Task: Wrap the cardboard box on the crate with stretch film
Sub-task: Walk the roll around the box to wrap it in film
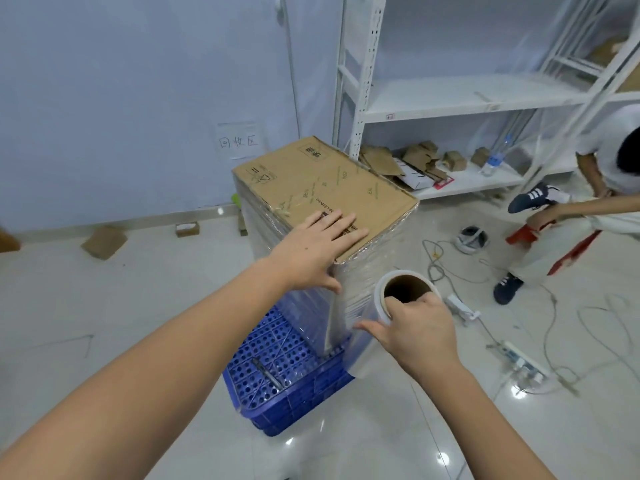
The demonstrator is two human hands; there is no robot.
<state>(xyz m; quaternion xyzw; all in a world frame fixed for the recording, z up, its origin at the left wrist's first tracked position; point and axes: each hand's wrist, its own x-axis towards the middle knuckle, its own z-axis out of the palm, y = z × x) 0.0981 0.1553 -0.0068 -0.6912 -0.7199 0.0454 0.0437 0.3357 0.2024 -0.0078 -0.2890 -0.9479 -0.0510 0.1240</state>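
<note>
With the left hand (pixel 313 249) lying flat and open on top of the cardboard box (pixel 329 192) standing on the blue crate (pixel 277 386), the right hand (pixel 415 332) is gripping the stretch film roll (pixel 405 294) beside its near corner, and should be pulling taut while overlapping layers.

- The single head view sat on the person's head and looked forward and down, close over both forearms.
- The cardboard box (pixel 325 195) on the blue crate (pixel 287 386) stood near the frame's centre, seen from above and just within arm's reach.
- Its wide angle also took in the tiled floor (pixel 104 306), the wall (pixel 138 81) ahead and white shelving (pixel 450 98) at upper right.
</note>
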